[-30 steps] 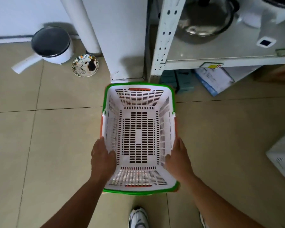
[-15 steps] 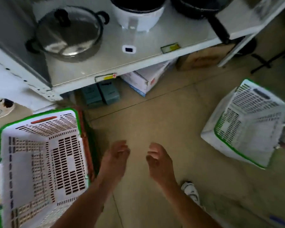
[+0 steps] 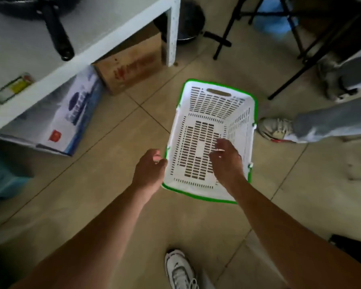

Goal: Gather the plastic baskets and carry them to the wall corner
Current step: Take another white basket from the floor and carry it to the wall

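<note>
A white slotted plastic basket [image 3: 221, 113] with a green rim stands upright on the tiled floor in front of me. My left hand [image 3: 149, 171] is at the outside of its left rim, fingers half curled and touching the edge, with no clear grip on it. My right hand [image 3: 226, 158] hovers over the inside of the basket near its right wall, fingers spread and holding nothing. The other basket stack is out of view.
A white shelf [image 3: 104, 34] with a black pan handle [image 3: 57, 36] runs along the upper left, with a blue-and-white box [image 3: 71, 117] and a cardboard box [image 3: 131, 63] under it. Another person's leg and shoe [image 3: 275, 128] are right of the basket. Black stand legs [image 3: 223, 38] are behind it. My shoe [image 3: 179, 270] is below.
I let go of the first basket stack and turned right. The second basket, tilted at far right before, now sits upright in front of me, with both hands reaching it.
</note>
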